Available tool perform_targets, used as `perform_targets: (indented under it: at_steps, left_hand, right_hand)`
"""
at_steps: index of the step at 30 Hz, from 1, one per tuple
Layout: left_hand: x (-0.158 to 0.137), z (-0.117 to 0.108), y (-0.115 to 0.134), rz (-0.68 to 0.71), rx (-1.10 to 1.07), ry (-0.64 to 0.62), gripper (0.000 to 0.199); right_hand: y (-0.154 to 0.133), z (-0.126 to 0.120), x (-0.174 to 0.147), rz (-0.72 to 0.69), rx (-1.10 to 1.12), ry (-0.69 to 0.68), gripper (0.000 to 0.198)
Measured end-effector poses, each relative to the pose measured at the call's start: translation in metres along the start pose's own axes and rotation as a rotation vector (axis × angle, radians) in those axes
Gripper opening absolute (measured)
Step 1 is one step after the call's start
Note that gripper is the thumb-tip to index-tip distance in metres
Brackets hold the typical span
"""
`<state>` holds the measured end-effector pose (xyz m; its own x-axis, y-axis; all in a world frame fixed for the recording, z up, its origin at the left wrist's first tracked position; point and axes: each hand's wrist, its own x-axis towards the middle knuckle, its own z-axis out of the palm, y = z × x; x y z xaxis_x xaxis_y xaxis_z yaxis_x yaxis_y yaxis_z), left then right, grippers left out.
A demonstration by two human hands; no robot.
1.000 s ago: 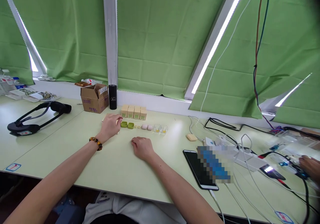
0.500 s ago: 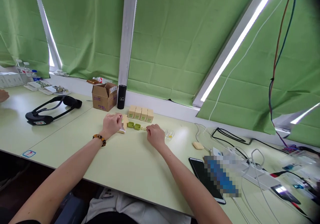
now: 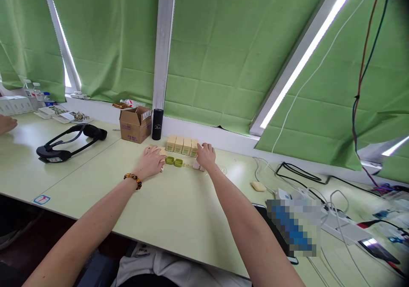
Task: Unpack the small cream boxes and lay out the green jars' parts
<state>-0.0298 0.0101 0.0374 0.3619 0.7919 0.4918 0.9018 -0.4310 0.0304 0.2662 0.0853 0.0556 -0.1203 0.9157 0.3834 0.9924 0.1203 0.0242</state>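
My left hand [image 3: 151, 162] rests low over the table with its fingers spread across a small kraft-paper box [image 3: 162, 151], which it mostly covers. To its right lie two joined green trays [image 3: 174, 161], like an open little case, with tiny pale pieces [image 3: 186, 165] beside them. Behind these stands a row of several small tan boxes [image 3: 182, 145] with green labels. At the row's right end, my right hand [image 3: 206, 155] has its fingers apart, the index fingertip at the last box. A small pinkish-white item [image 3: 196, 165] shows under that hand.
At left lie a black headset [image 3: 72, 142] and another person's hand [image 3: 7, 124]. A cardboard box [image 3: 135, 126] and a black bottle [image 3: 157, 125] stand at the back. To the right are a beige lump [image 3: 258, 186], a phone [image 3: 275, 229], cables and a power strip [image 3: 343, 227].
My right hand has moved up and right from the tiny pieces to the end of the box row, its fingers opening. My left hand has gone from closed to spread over the kraft box.
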Motion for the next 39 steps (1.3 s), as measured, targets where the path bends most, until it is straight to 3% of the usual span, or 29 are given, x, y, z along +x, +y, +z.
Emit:
perform_targets:
  at_steps: [4,13,22,29,36,39]
  left_hand:
    - [0.000,0.003,-0.004,-0.026,0.000,-0.060,0.029]
    - [0.000,0.002,-0.005,-0.074,0.000,-0.038,0.028]
    - [0.004,-0.002,0.001,-0.061,-0.120,0.229,0.031]
    - [0.003,-0.006,0.007,-0.056,-0.156,0.285,0.031]
    - [-0.002,-0.012,0.017,0.010,-0.218,0.346,0.032]
    - [-0.003,-0.019,0.028,0.000,-0.312,0.367,0.034]
  right_hand:
    - [-0.002,0.006,0.007,0.007,-0.008,-0.054,0.050]
    - [-0.004,0.007,0.009,-0.022,0.030,-0.072,0.037]
    - [-0.001,0.009,0.018,-0.026,0.152,-0.111,0.039]
    - [-0.001,0.014,0.014,0.089,0.340,-0.080,0.045]
    - [0.008,-0.020,0.008,0.163,0.670,0.087,0.052]
    - [0.012,-0.039,-0.010,0.156,0.814,0.110,0.055]
